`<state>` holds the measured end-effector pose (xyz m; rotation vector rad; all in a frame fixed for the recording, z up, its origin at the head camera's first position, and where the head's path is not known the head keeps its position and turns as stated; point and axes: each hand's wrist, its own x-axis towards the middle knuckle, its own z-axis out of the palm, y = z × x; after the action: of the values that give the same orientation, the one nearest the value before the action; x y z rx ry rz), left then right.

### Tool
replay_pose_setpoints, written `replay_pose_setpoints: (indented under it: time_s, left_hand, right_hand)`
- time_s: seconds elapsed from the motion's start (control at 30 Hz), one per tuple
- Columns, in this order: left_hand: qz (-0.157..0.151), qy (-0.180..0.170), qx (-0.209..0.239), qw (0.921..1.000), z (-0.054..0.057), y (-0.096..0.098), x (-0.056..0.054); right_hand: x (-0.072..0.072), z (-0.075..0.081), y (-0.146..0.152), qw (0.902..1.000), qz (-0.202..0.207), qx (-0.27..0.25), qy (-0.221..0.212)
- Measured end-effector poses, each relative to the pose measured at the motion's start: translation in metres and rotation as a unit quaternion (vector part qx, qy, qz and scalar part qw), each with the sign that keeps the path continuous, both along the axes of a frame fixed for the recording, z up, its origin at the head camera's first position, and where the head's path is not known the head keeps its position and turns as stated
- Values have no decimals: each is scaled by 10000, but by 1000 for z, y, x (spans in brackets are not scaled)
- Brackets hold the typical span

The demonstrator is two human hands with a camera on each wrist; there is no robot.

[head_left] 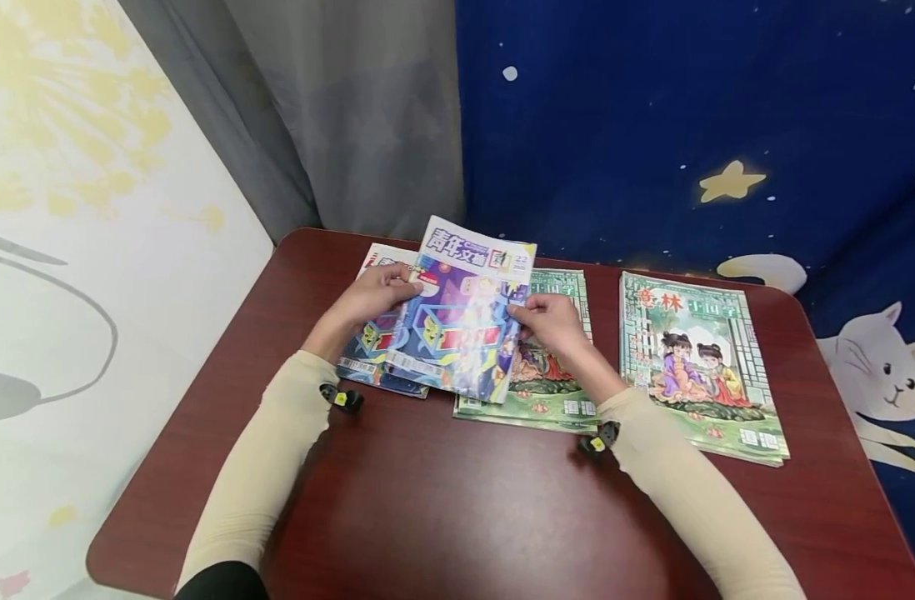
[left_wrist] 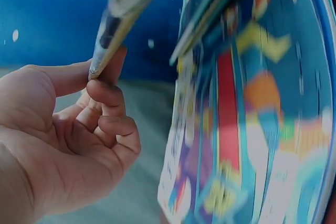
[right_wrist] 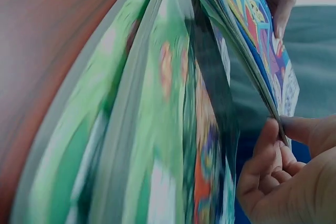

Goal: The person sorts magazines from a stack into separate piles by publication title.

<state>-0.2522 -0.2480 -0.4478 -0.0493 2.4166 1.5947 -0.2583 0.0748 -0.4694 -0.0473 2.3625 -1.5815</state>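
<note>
Both hands hold up a purple-and-blue magazine (head_left: 457, 321) by its two side edges, tilted above the table. My left hand (head_left: 381, 292) pinches its left edge between thumb and fingers, and my right hand (head_left: 553, 321) pinches the right edge. Beneath it to the left lie similar magazines (head_left: 367, 346), partly covered. Under its right side rests a stack of green magazines (head_left: 532, 408), also partly hidden. In the right wrist view the held magazine (right_wrist: 262, 51) shows its thick page edges, with the right thumb and fingers at its near corner.
A second stack of green magazines (head_left: 701, 367), with two illustrated figures on the cover, lies at the right of the dark red table (head_left: 457, 492). Behind the table hang a grey curtain (head_left: 375, 108) and a blue star-patterned curtain (head_left: 615, 125). A white wall (head_left: 90, 250) stands at the left.
</note>
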Motion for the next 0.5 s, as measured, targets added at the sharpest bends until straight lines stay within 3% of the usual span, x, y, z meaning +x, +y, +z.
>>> replay_pose_setpoints:
  time_s: [0.3, 0.5]
  left_hand:
    - [300, -365, -504, 9976, 0, -58, 1]
    - [451, -317, -943, 9940, 0, -82, -7]
  right_hand:
    - [-7, 1, -60, 9956, 307, 745, 487]
    - [-15, 0, -88, 9875, 728, 1088, 876]
